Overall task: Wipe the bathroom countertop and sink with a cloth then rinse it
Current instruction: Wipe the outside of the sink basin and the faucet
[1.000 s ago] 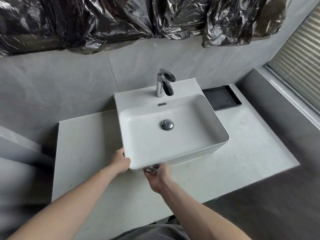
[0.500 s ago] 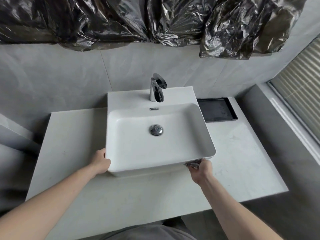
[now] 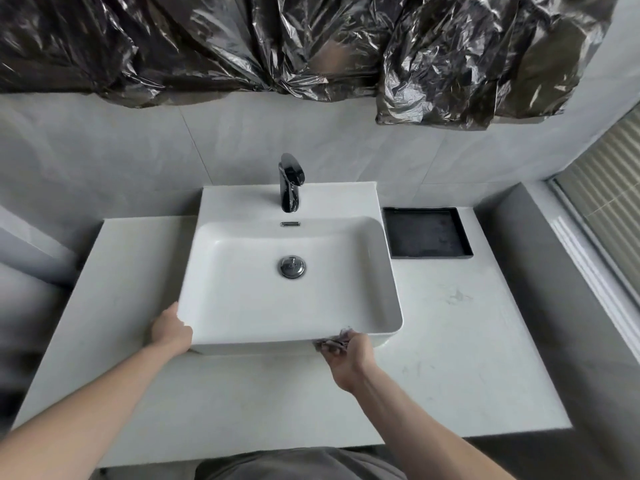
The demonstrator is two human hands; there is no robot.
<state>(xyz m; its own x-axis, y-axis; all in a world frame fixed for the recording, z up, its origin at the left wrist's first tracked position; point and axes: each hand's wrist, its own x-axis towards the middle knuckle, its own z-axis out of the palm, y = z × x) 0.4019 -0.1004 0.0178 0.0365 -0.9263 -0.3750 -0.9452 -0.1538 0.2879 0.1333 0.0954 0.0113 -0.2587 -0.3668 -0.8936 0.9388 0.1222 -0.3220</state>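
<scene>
You face a pale grey tiled wall with crinkled black plastic sheeting hung across its top; at your right, a window with ribbed blinds gives daylight.
</scene>
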